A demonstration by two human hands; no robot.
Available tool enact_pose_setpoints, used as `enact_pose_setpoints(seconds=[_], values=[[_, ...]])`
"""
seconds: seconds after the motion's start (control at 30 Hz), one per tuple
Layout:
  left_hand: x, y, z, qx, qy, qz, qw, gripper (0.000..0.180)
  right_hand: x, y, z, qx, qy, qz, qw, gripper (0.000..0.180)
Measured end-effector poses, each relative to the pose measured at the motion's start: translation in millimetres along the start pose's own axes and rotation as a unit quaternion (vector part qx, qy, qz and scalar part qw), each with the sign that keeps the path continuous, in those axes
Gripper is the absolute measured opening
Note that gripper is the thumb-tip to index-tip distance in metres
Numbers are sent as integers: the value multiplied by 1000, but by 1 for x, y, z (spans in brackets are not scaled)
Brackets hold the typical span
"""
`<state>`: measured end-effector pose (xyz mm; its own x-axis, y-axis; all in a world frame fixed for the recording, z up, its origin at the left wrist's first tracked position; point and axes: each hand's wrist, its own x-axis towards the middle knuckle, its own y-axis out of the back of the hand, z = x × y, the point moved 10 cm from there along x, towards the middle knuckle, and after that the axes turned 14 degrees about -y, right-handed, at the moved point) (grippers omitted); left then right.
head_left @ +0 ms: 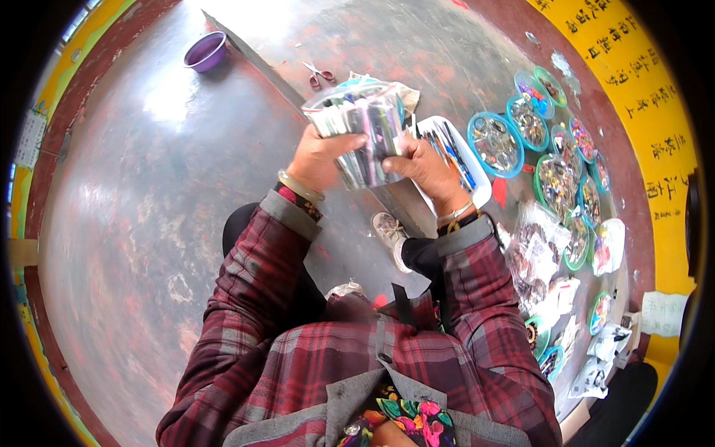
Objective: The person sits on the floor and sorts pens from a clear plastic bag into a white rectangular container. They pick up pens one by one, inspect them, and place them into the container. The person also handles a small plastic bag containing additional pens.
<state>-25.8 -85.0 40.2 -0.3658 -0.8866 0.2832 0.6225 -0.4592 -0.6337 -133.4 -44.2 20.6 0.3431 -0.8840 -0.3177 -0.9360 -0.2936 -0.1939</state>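
While both hands — left hand [319, 155], right hand [423, 168] — lift it, fingers clench a clear packet bundle [363, 125].

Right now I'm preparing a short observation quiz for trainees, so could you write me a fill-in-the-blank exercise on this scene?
1. Both hands, left hand and right hand, grip one thick bundle of shiny ____.
2. The small bowl on the floor at upper left is ____ in colour.
3. Just beyond the bundle lies a pair of red-handled ____.
4. The round trays on the person's right have ____ rims.

Missing words: packets; purple; scissors; teal
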Motion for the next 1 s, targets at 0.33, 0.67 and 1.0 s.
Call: enact_pose_setpoints(seconds=[0.33, 0.67, 1.0], values=[[1, -1, 25, -33, -70, -7, 997, 43, -8, 227, 64, 8, -60, 292, 955, 24], [1, 6, 10, -25, -32, 5, 999, 42, 27, 280, 200, -451, -254, 343, 784, 27], [0, 11, 5, -3, -17, 17, 1000, 41, 31, 270, 208, -473, -312, 440, 697, 26]])
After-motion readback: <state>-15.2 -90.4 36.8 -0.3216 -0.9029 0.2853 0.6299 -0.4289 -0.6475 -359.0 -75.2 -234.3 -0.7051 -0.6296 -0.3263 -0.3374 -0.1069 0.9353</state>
